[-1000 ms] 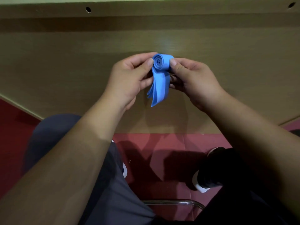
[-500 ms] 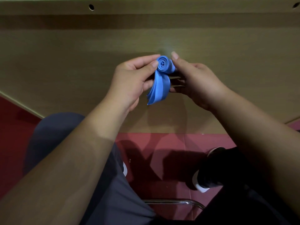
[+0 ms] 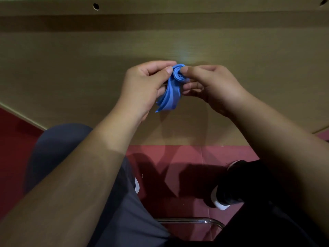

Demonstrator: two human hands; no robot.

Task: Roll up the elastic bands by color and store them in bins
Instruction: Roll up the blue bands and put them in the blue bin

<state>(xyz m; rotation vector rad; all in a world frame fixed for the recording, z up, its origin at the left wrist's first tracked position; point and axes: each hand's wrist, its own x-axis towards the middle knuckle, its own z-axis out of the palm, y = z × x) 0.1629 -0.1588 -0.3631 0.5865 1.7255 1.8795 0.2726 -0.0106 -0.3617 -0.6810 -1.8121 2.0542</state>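
band between hands (above table)

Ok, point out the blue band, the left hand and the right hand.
blue band [image 3: 170, 97]: head view, on the loose hanging tail below the coil.
left hand [image 3: 142, 86]: head view, on its back.
right hand [image 3: 213, 84]: head view, on its back.

One head cam, looking fwd and steeply down, close over the hands.

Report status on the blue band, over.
Left hand and right hand both pinching the blue elastic band. Top part rolled into a coil, tail hanging loose. No bin in view, nothing in the way.
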